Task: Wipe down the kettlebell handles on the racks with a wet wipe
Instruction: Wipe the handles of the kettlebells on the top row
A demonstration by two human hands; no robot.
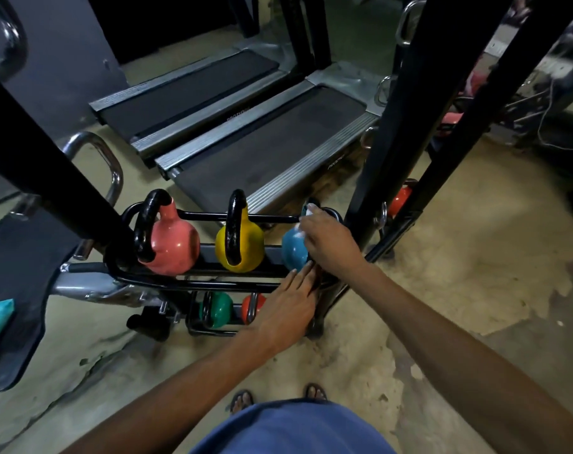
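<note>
Right hand [327, 237] grips white wet wipe [309, 212] around blue kettlebell [293, 249] handle; left hand [290, 299] flat, fingers extended, against rack rail [213, 283]

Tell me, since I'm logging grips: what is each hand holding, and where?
Right hand presses a white wet wipe around the blue kettlebell's black handle. Left hand lies flat by the black rack rail, gripping nothing.

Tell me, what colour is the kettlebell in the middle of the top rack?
Yellow, with a black handle. The head view shows it clearly.
</note>
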